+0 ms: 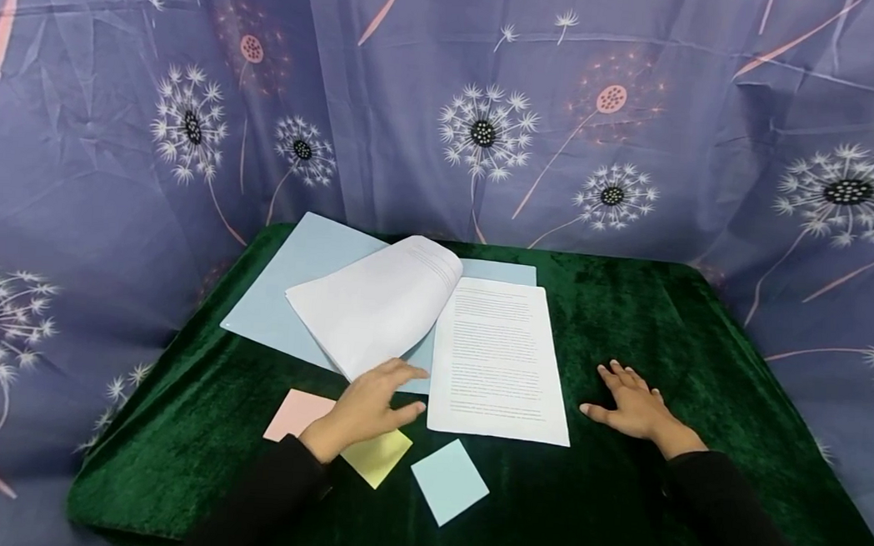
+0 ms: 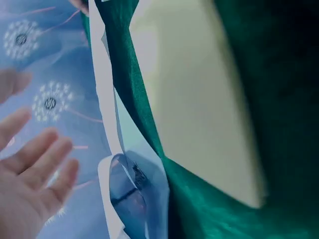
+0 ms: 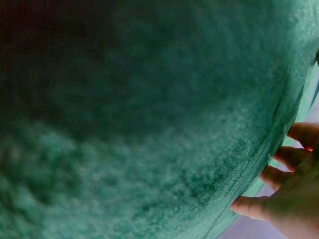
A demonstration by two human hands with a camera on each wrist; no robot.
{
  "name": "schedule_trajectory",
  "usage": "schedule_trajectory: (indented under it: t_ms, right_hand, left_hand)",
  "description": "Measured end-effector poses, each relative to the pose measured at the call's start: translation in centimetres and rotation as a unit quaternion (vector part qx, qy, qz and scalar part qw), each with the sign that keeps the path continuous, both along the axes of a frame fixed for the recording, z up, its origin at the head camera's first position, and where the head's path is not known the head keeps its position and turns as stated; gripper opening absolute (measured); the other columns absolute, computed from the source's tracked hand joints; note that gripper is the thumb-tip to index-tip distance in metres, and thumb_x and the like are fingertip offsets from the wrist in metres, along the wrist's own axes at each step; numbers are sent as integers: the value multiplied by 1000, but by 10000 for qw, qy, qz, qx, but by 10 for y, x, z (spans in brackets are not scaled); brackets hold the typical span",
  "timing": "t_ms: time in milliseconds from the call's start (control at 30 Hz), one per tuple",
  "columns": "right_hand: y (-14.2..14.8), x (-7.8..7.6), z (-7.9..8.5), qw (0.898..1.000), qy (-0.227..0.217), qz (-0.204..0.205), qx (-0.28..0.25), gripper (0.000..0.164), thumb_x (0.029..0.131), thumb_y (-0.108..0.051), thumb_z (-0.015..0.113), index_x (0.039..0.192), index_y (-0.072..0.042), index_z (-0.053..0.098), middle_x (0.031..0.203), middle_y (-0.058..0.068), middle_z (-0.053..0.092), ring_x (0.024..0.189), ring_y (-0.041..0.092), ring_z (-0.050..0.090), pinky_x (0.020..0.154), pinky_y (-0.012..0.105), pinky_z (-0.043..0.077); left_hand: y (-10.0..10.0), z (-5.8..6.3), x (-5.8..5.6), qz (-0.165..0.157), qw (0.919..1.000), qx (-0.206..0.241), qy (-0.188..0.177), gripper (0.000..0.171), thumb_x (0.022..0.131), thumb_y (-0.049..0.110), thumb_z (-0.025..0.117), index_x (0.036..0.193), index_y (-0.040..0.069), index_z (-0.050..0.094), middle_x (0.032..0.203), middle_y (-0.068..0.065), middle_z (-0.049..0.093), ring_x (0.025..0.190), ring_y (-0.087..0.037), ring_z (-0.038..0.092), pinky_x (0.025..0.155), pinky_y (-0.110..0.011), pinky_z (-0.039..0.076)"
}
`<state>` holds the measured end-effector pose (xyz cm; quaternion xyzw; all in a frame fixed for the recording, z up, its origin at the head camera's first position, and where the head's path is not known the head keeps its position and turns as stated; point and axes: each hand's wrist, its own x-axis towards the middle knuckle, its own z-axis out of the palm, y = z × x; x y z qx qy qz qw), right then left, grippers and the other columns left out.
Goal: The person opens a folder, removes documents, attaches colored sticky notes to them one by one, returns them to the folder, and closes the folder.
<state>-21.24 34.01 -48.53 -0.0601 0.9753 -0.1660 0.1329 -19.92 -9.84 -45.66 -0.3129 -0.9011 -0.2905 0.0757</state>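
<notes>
My left hand, fingers loosely bent with nothing between them, hovers at the lower edge of the folded-over pages. Its fingertips point toward the printed sheet, which lies flat to their right. Both belong to papers spread over a light blue folder. In the left wrist view the left hand has its fingers apart, and a yellow sticky-note pad fills the middle. My right hand rests with spread fingers on the green cloth, right of the printed sheet; the right wrist view shows its fingers.
Below the left hand lie a pink sticky-note pad and the yellow pad, partly covered by the hand. A light blue pad sits nearer the front. Green velvet covers the table, and a dandelion-patterned curtain hangs behind it.
</notes>
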Motion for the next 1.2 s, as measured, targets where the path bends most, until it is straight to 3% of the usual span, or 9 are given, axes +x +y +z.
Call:
schedule_trajectory:
  t_ms: [167, 400, 667, 933, 1100, 1200]
  right_hand:
    - [1, 0, -2, 10000, 28, 12, 12, 96, 93, -59, 61, 155, 7, 29, 161, 38, 18, 147, 61, 14, 108, 82, 15]
    - [1, -1, -2, 10000, 26, 34, -27, 96, 93, -59, 62, 155, 7, 29, 161, 38, 18, 147, 60, 14, 107, 82, 14]
    - [1, -1, -1, 10000, -17, 33, 1, 96, 93, -59, 61, 156, 6, 29, 161, 38, 18, 147, 60, 14, 107, 83, 14]
    - [-2, -2, 1, 9999, -58, 87, 95, 96, 93, -59, 61, 155, 7, 30, 161, 38, 19, 146, 60, 15, 107, 83, 17]
    - [-8, -6, 14, 9997, -129, 62, 195, 91, 92, -52, 65, 153, 7, 33, 159, 42, 18, 143, 63, 20, 105, 85, 17]
    - [-27, -6, 29, 9996, -22, 97, 249, 86, 92, -46, 67, 153, 5, 36, 158, 42, 21, 142, 63, 25, 104, 84, 20]
  left_hand:
    - [14, -3, -9, -578, 9923, -1076, -204, 47, 88, 28, 78, 131, 12, 68, 133, -16, 66, 123, -33, 64, 100, -51, 53]
    - [21, -15, -13, -831, 9752, -1986, -517, 45, 86, 29, 80, 127, 14, 71, 140, -15, 61, 134, -34, 53, 107, -56, 45]
    - [22, -20, -16, -897, 9726, -1841, -1104, 42, 85, 22, 81, 124, 11, 72, 144, -20, 57, 135, -37, 52, 108, -55, 45]
    - [22, -19, -16, -911, 9704, -1844, -1266, 42, 85, 21, 80, 124, 10, 73, 145, -20, 57, 137, -37, 50, 110, -55, 43]
    - [24, -20, -16, -840, 9695, -1888, -1322, 42, 85, 21, 80, 125, 10, 72, 146, -19, 56, 139, -36, 49, 111, -55, 43]
    - [23, -20, -16, -822, 9690, -1898, -1350, 42, 86, 21, 80, 125, 11, 72, 146, -19, 56, 139, -36, 48, 111, -54, 43]
